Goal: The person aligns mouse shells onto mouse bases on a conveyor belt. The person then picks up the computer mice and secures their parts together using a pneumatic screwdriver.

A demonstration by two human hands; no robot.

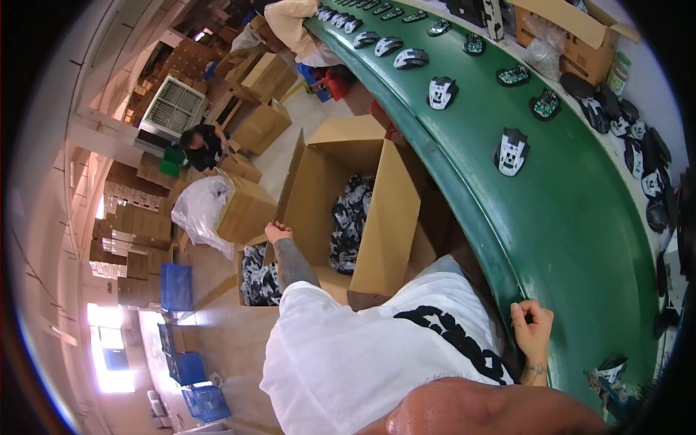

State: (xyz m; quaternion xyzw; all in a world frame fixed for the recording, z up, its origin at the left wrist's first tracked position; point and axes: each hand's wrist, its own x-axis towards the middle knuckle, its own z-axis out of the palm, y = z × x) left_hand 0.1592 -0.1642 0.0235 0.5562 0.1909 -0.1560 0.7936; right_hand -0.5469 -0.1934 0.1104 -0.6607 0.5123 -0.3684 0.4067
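My left hand (278,231) is closed on the left flap (291,177) of an open cardboard box (391,217). Dark-and-white mouse shells (351,225) lie piled inside that box. At the near edge of the green conveyor belt (580,254) rests my right hand (531,325), its fingers curled in with nothing visible in them. Farther up the belt, a white-and-black mouse shell (512,154) is the nearest one in the middle, and another mouse shell (441,93) lies beyond it. Mouse bases with green circuit boards (544,106) sit along the belt's far side.
A smaller box (259,279) of mouse parts stands beside the large one. Loose mouse shells (638,156) line the ledge right of the belt. Another person (204,148) crouches among cartons at the left; a person in a light top (291,29) is at the belt's far end.
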